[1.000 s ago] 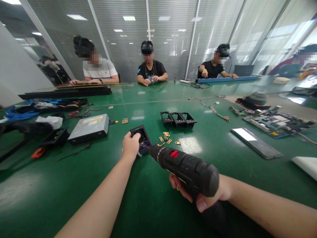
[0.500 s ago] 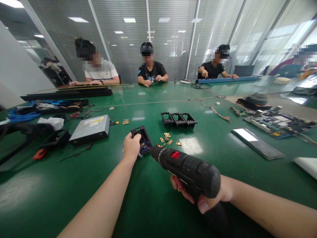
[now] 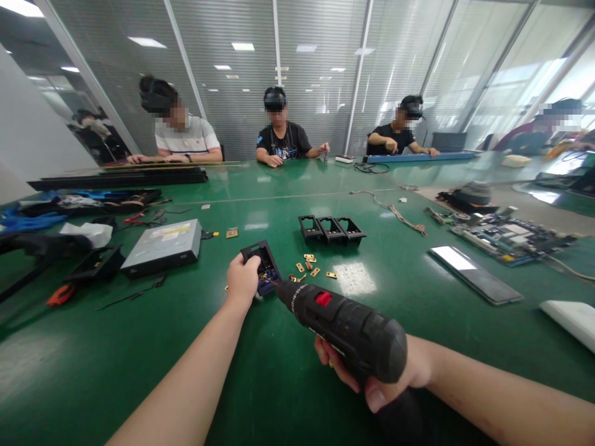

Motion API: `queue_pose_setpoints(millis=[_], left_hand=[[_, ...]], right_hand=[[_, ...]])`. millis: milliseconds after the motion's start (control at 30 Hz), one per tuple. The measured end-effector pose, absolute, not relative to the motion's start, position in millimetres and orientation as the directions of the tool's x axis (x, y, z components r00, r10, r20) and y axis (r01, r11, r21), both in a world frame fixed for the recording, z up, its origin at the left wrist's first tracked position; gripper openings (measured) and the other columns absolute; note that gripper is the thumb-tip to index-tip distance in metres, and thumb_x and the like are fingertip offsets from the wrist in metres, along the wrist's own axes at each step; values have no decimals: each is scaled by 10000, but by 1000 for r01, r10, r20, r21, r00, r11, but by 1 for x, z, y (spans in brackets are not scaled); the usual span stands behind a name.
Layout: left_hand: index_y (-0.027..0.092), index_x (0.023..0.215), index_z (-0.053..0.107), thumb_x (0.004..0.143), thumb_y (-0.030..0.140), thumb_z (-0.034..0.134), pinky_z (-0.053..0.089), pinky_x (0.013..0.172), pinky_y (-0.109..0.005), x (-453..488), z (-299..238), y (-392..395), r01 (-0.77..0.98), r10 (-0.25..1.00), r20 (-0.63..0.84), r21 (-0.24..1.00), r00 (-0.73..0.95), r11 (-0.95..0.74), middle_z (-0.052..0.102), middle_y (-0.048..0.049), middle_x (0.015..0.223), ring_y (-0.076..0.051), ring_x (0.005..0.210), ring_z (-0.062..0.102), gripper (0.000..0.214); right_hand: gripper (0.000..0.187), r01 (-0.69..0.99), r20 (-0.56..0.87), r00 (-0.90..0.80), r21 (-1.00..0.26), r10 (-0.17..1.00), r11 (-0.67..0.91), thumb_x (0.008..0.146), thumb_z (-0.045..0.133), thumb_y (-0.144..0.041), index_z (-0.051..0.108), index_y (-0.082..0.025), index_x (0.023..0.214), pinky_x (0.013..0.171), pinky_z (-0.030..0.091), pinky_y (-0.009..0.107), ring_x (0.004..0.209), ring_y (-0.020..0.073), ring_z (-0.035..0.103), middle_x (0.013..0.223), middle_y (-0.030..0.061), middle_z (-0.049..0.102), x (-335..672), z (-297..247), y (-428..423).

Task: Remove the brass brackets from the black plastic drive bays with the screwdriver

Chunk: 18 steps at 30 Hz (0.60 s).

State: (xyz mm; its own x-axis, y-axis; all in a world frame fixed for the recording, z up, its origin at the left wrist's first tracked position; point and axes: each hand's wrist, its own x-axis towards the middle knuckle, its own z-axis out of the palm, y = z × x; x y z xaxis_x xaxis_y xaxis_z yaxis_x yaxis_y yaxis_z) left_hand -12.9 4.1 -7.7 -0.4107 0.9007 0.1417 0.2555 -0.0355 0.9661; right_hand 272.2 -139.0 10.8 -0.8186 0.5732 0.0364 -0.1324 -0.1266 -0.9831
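Right now the left hand (image 3: 242, 280) has its grip clenched on the near edge of a small black housing (image 3: 261, 265), pinning it to the green table (image 3: 279, 384). The right hand (image 3: 372, 378) grips the handle of a black electric screwdriver (image 3: 346, 328), fingers wrapped tight around it, and the tool's thin bit points into the housing's open face. Just beside the housing, on the side away from the left hand, a scatter of small brass pieces (image 3: 310, 267) lies loose on the table. Beyond the housing stands a row of three empty black frames (image 3: 331, 227), touching one another. Off to the housing's other side rests a grey optical drive (image 3: 162, 246), and past that an orange-handled tool (image 3: 58, 295) near the table edge. Well apart from the housing, towards the right hand's side, lie a flat silver panel (image 3: 474, 282) and a circuit board (image 3: 509, 234). Other people sit along the far edge of the table, their hands at their own work.
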Motion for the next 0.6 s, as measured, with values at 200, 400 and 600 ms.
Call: queue_pose_setpoints(millis=[200, 400, 600], left_hand=[[200, 723, 670, 658, 431, 597, 462, 722, -340, -12, -8, 4, 250, 901, 134, 968, -413, -29, 685, -44, 757, -248, 778, 623, 251], [204, 716, 664, 664, 422, 594, 468, 739, -342, -12, -8, 5, 251, 898, 138, 968, -417, -33, 691, -44, 762, -247, 789, 624, 236], [203, 732, 678, 665, 415, 602, 469, 724, -337, -13, -9, 6, 244, 897, 141, 969, -420, -38, 679, -33, 738, -245, 775, 625, 235]], right_hand=[[773, -138, 25, -821, -978, 571, -157, 560, 1062, -453, 704, -165, 1182, 681, 533, 314, 695, 162, 631, 821, 11, 706, 271, 12, -140], [740, -163, 66, -819, -979, 570, -122, 603, 1041, -475, 695, -161, 1177, 797, 551, 377, 722, 168, 626, 817, 4, 692, 269, 14, -141], [773, -150, 43, -837, -977, 545, -152, 607, 1039, -469, 689, -172, 1229, 780, 546, 350, 711, 154, 638, 892, 11, 704, 268, 15, -140]])
